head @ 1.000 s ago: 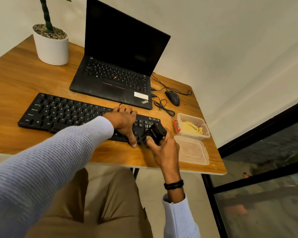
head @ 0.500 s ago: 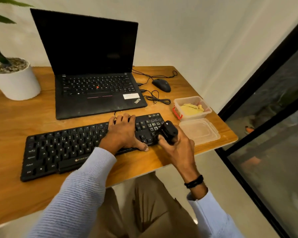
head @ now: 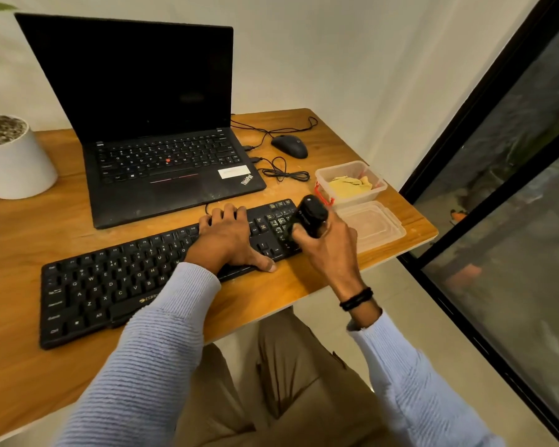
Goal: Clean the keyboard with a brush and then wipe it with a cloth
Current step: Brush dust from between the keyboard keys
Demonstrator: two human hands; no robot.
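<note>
A black keyboard (head: 117,282) lies slanted across the front of the wooden desk (head: 29,375). My left hand (head: 229,240) rests flat on its right half, fingers over the upper key rows, thumb at the front edge. My right hand (head: 329,246) grips a black brush (head: 310,214) over the number pad at the keyboard's right end; the bristles are hidden. A yellow cloth (head: 349,185) lies crumpled inside a clear plastic box (head: 378,182) just right of the keyboard.
An open black laptop (head: 162,166) stands behind the keyboard. A black mouse (head: 289,146) with looped cable lies behind the box. The box's clear lid (head: 378,227) rests near the desk's right edge. A white plant pot (head: 13,162) stands at the left. A dark glass door frame runs along the right.
The camera view has turned and come closer. My right hand with the brush has shifted slightly up along the number pad. My left hand stays on the keyboard.
</note>
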